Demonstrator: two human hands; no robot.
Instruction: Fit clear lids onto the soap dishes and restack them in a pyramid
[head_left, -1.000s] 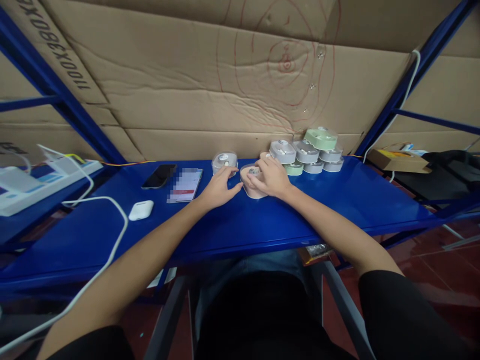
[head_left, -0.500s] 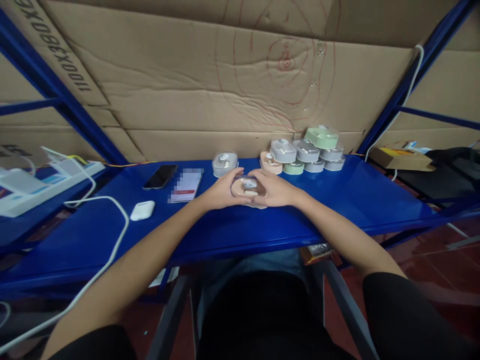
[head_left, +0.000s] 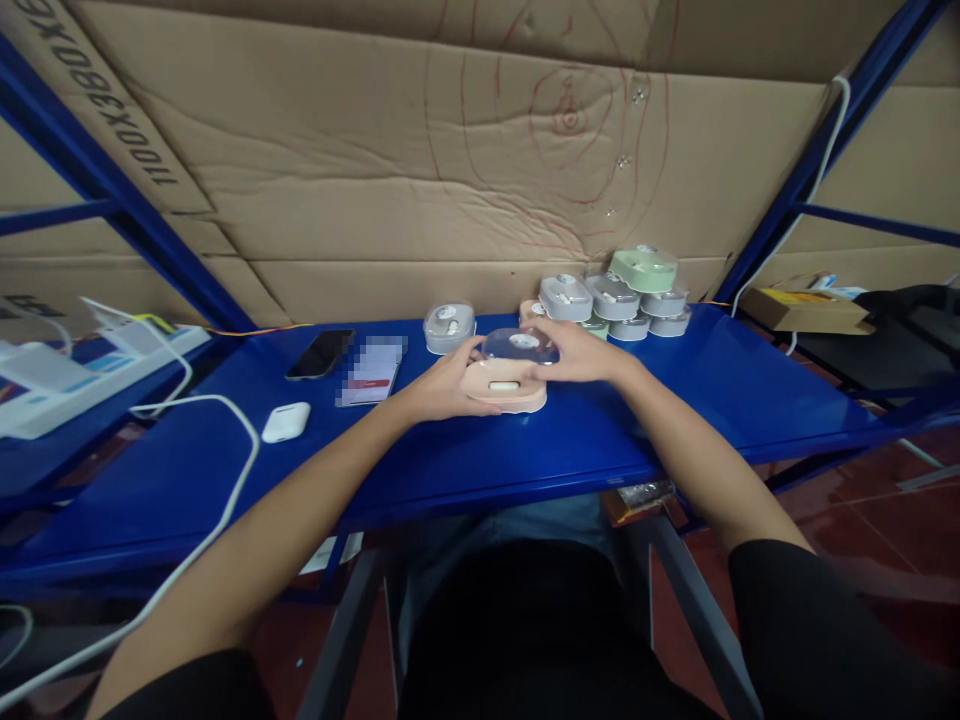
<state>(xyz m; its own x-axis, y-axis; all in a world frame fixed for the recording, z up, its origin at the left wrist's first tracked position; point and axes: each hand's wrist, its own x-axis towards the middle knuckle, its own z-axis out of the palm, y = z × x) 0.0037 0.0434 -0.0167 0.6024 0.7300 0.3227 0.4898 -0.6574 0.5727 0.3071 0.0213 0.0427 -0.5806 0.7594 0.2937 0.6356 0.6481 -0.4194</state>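
Note:
A peach plastic box [head_left: 504, 398] with a pale bar on its top rests on the blue table in front of me. My left hand [head_left: 451, 383] grips its left side, fingers behind and thumb in front. My right hand [head_left: 571, 352] holds a clear lid [head_left: 499, 343] by its right end, thumb in front and fingers over the top. The lid has a round pale label and sits raised and shifted back over the box; whether its edge still touches the box I cannot tell. Behind my left hand stands a grey box with a clear lid [head_left: 450, 328].
Several lidded boxes in grey, green and peach are stacked at the back right, a green box [head_left: 643, 270] on top. To the left lie a dark phone [head_left: 321, 354], a lit phone [head_left: 373, 370] and a white earphone case [head_left: 286, 422]. A white cable [head_left: 244, 440] crosses the left side.
The clear lid has come up off the peach box in my right hand, which has moved slightly up and right. My left hand stays on the box.

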